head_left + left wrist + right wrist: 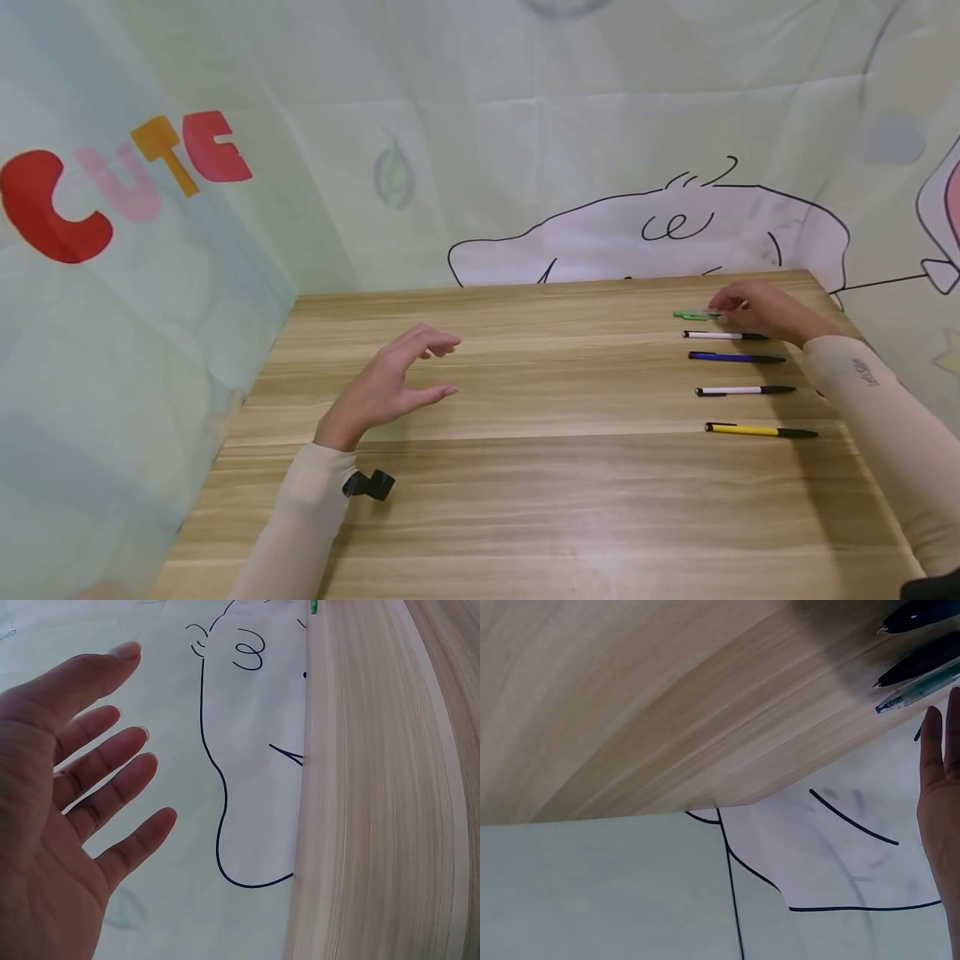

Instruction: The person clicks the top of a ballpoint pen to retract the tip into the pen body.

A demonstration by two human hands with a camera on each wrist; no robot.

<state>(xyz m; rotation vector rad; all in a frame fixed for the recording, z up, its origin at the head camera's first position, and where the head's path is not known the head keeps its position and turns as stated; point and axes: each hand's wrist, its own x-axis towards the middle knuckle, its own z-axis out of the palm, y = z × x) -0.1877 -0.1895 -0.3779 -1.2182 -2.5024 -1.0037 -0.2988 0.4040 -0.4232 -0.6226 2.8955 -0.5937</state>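
Hanging over the left part of the pale wood-grain worktop [525,517], the person's left hand [390,379] holds nothing, its fingers loosely bent and the thumb well apart from them; a small black device [369,485] sits at that wrist. Over to the right, near the far edge, is a slim plastic pen with a bright green end and a clear barrel [691,315], the farthest of a row. Nearer the person come a white-and-black pen [712,335], a blue-and-black pen [723,357], a second white-and-black pen [731,391] and a yellow-and-black pen [750,430], all roughly parallel. Rightmost, the right hand [757,308] has its fingers at the green pen's right part; whether they pinch it or merely touch it, I cannot tell from here (its own fingertips mask the spot).

I'd judge that pen light, stiff and hardly fragile, though its smooth round barrel may roll or slip. Thumb and forefinger around mid-barrel should balance it best, clear of the writing tip.
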